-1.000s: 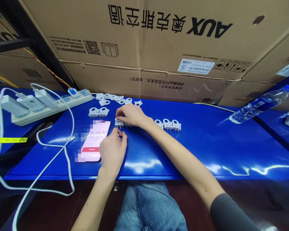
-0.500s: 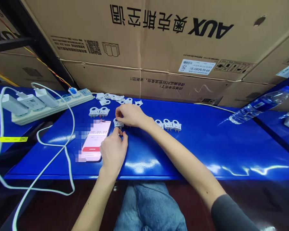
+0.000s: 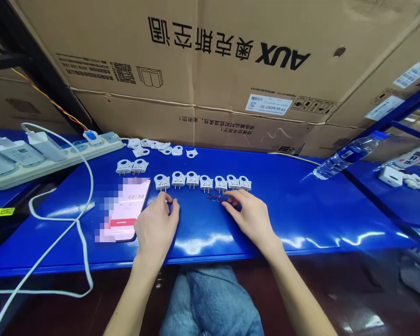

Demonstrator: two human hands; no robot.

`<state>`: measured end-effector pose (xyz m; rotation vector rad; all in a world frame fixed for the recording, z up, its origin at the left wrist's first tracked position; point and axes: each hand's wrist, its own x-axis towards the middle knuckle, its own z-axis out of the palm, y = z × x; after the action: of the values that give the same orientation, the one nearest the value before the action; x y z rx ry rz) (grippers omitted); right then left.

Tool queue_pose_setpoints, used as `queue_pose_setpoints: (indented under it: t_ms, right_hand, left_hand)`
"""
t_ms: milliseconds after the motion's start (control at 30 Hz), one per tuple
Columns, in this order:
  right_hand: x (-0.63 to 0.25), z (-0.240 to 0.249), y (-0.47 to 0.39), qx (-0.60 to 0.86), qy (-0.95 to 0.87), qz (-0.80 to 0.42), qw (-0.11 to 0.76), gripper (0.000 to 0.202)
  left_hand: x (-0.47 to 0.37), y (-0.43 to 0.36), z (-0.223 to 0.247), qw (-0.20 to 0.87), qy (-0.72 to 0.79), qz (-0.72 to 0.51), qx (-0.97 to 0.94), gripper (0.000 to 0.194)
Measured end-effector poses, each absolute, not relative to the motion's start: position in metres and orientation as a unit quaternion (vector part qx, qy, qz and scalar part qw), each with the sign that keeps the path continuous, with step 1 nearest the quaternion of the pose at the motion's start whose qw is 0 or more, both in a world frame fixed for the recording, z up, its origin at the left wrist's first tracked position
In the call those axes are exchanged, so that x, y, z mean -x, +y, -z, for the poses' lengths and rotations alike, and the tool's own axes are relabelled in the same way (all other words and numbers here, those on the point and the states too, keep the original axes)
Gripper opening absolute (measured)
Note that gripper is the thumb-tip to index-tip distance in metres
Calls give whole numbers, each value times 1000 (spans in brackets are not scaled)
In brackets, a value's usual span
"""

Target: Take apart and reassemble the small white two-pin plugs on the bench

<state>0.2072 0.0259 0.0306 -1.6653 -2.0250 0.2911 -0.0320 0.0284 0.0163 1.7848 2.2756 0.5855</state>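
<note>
Several white ring-topped plugs [image 3: 192,179] stand in a row across the blue table, their metal pins toward me. My left hand [image 3: 156,228] is just in front of the leftmost plug [image 3: 162,182] in that row, beside a phone [image 3: 128,210]. Its fingers are loosely curled, thumb and forefinger apart, with nothing visible between them. Below the row's right part lie small dark and red pieces [image 3: 214,198], too small to name. My right hand [image 3: 250,214] reaches to them with thumb and forefinger slightly apart; whether it touches them is unclear.
Two more plugs [image 3: 132,166] stand behind the phone, and white ring-shaped parts [image 3: 154,145] lie farther back. A power strip [image 3: 63,158] with chargers and a looping white cable [image 3: 86,252] occupies the left. A cardboard box [image 3: 217,84] rises behind; a water bottle [image 3: 348,156] lies right.
My right hand has left the leftmost plug of the row and moved right, to the small dark and red pieces. My left hand stays near that plug. The head view has shifted.
</note>
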Motion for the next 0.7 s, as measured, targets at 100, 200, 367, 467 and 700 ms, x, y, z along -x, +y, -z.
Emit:
queue_pose_setpoints:
  t_ms: [100, 200, 367, 467, 700]
  right_hand:
    - [-217, -17, 3, 664, -672, -100, 312, 27]
    - [-223, -8, -16, 716, -625, -107, 293, 37]
    - [-204, -5, -12, 724, -598, -145, 312, 27]
    - [-185, -9, 6, 740, -581, -160, 299, 24]
    - [-163, -7, 14, 691, -573, -231, 376, 26]
  left_hand:
    - [32, 26, -16, 104, 763, -209, -602, 17]
    - [32, 26, -16, 108, 760, -211, -605, 17]
    - [32, 26, -16, 107, 764, -206, -602, 20]
    - [31, 27, -15, 106, 765, -206, -601, 20]
    - [30, 27, -18, 122, 769, -209, -591, 18]
